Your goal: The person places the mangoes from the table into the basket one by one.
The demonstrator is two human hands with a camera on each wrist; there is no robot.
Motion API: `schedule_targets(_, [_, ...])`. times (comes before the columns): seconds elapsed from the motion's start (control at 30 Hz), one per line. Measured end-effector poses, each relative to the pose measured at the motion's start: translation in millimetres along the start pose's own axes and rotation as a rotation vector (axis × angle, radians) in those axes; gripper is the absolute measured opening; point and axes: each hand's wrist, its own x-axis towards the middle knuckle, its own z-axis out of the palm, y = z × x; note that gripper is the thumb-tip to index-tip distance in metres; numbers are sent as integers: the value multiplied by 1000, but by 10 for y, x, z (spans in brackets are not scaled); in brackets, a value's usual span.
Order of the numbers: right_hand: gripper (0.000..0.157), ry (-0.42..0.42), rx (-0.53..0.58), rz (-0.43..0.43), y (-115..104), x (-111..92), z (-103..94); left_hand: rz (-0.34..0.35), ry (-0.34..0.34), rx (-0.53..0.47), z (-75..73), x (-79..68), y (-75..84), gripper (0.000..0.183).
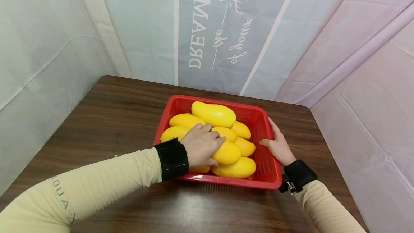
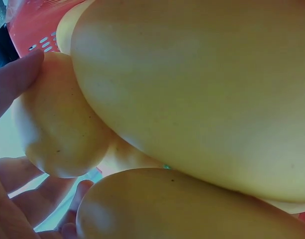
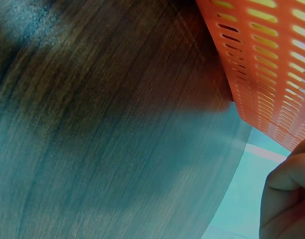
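Several yellow mangoes are piled in a red plastic basket [image 1: 268,168], seen in the head view. My left hand [image 1: 201,146] reaches over the pile from the left and grips one mango [image 1: 229,153] near the front. In the left wrist view, thumb and fingers sit on either side of that mango [image 2: 62,117], and a larger-looking mango [image 2: 192,94] fills much of the picture. At the basket's right side, my right hand [image 1: 280,147] holds the rim, thumb inside and fingers over the outside. The right wrist view catches part of this hand [image 3: 291,194] beside the slotted basket wall [image 3: 264,64].
The basket stands on a dark wood-grain table [image 1: 116,118], towards its back edge. Behind hangs a pale cloth backdrop [image 1: 145,28] with mirrored lettering, and light cloth walls [image 1: 365,128] close in both sides.
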Motion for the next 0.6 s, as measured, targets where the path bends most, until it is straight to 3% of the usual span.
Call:
schedule_targets(0.33, [91,-7,-34,4,-42,6,-20,4,-20,2,-15,2,10,85])
schedule_targets(0.6, [99,-58,-240,76,-97,18,-115,-6,-8,-123,-113,-12,-62,84])
